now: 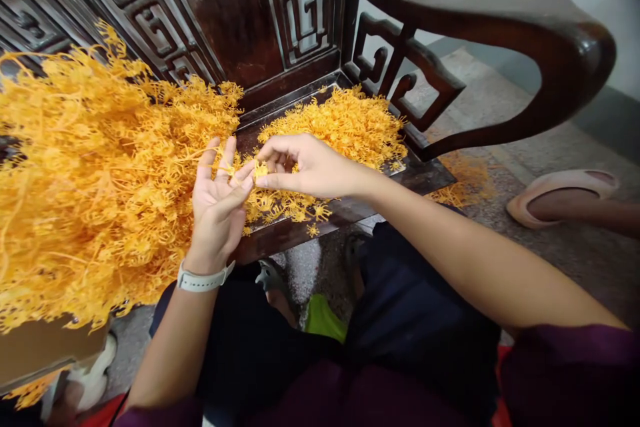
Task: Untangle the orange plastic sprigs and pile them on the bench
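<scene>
My left hand [217, 207] is palm up, with its thumb and index finger closed on a small orange plastic flower piece [261, 169]. A thin orange strand runs across its other, raised fingers. From the right, my right hand [315, 165] pinches the same flower piece with thumb and fingertips. A big heap of orange plastic flower sprays with stems [100, 167] lies just left of my left hand. Behind and below my right hand, a smaller pile of loose orange flower pieces [345, 123] covers part of the dark wooden bench seat [323, 237].
The bench has a carved backrest [225, 7] and a curved armrest [500, 20] at right. More orange pieces [463, 177] lie on the floor beyond it. Another person's foot in a beige shoe [560, 195] is at right. A cardboard box [50, 350] stands under the heap.
</scene>
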Action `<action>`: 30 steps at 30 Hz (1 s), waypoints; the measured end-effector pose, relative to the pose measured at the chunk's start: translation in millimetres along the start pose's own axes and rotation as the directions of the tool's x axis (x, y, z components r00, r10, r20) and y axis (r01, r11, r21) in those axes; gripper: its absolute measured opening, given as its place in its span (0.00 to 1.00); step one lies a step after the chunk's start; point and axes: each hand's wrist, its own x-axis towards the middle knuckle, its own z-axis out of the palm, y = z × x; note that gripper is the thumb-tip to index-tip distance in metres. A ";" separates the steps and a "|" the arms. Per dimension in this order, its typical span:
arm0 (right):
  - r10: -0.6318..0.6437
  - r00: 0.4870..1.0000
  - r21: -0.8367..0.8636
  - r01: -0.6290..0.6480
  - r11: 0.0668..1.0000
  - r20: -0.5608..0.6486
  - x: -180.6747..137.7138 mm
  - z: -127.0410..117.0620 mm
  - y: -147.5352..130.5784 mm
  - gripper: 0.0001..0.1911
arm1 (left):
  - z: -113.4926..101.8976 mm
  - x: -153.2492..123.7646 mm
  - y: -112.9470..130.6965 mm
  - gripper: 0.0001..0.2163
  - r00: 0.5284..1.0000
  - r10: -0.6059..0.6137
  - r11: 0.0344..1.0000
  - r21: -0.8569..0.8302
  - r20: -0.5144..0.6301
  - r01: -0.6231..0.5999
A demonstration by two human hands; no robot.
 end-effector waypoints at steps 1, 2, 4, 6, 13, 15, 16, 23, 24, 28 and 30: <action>-0.016 1.000 0.024 0.016 1.000 -0.018 -0.6 2.1 0.7 0.15 | 1.5 0.0 -0.2 0.35 1.000 -0.009 1.000 -0.002 -0.020 0.009; -0.034 0.999 0.058 0.036 0.998 -0.036 -0.7 3.7 1.9 0.15 | 2.9 0.0 0.0 0.35 0.999 -0.026 1.000 -0.009 -0.039 0.025; -0.065 0.997 0.143 0.071 0.987 -0.048 0.2 5.6 4.8 0.15 | 5.1 0.0 2.1 0.34 0.996 -0.080 0.997 -0.023 -0.051 0.079; -0.084 0.995 0.213 0.092 0.973 -0.048 1.9 6.4 7.3 0.13 | 6.4 -0.1 5.9 0.31 0.990 -0.138 0.990 -0.024 -0.028 0.137; 0.012 0.986 0.254 0.030 0.967 -0.164 7.4 4.1 8.4 0.13 | 8.1 -0.4 10.3 0.24 0.983 -0.181 0.981 0.074 0.028 0.178; 0.045 0.982 0.253 0.002 0.968 -0.181 8.0 3.6 7.6 0.12 | 9.3 -1.2 8.6 0.18 0.981 -0.195 0.976 0.100 0.005 0.194; 0.060 0.981 0.253 -0.011 0.968 -0.185 8.2 3.5 7.2 0.12 | 10.0 -1.6 8.2 0.15 0.979 -0.202 0.973 0.111 -0.003 0.201; 0.140 0.977 0.303 -0.086 0.949 -0.162 7.7 6.7 2.1 0.13 | 11.8 -2.6 21.1 0.09 0.992 -0.110 0.959 0.268 0.067 0.089; 0.150 0.977 0.331 -0.093 0.939 -0.152 7.0 7.7 0.0 0.14 | 10.8 -2.4 24.6 0.10 0.989 -0.129 0.963 0.248 0.079 0.106; 0.180 0.980 0.438 -0.124 0.890 -0.088 3.1 13.6 -11.5 0.16 | 3.0 -2.2 36.6 0.13 0.933 -0.314 0.949 0.082 0.175 0.304; 0.193 0.978 0.473 -0.133 0.871 -0.080 1.8 16.6 -15.9 0.16 | -0.6 -3.2 37.9 0.12 0.929 -0.315 0.949 0.064 0.196 0.309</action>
